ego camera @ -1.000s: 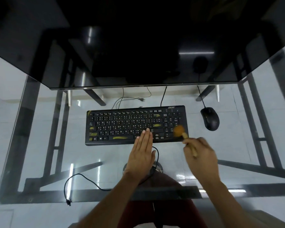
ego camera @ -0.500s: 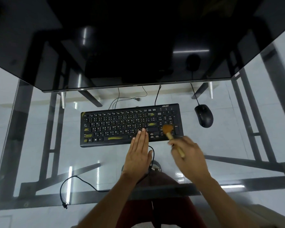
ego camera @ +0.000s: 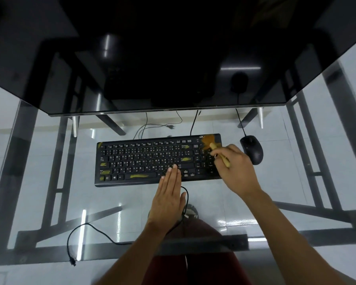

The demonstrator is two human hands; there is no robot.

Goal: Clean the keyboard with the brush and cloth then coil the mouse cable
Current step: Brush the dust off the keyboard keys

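A black keyboard with yellowish smears lies on the glass desk. My right hand grips a wooden-handled brush, whose orange bristles touch the keyboard's far right corner. My left hand lies flat, fingers together, with its fingertips on the keyboard's front edge near the middle. A black mouse sits just right of the keyboard, and its cable runs back under the monitor. No cloth is in view.
A large dark monitor overhangs the back of the desk. A loose black cable with a plug loops across the front left of the glass. Metal frame bars show beneath. My knees are below the front edge.
My right hand has carried the brush from the keyboard's front right area up to its far right corner. My left hand has stayed on the front edge.
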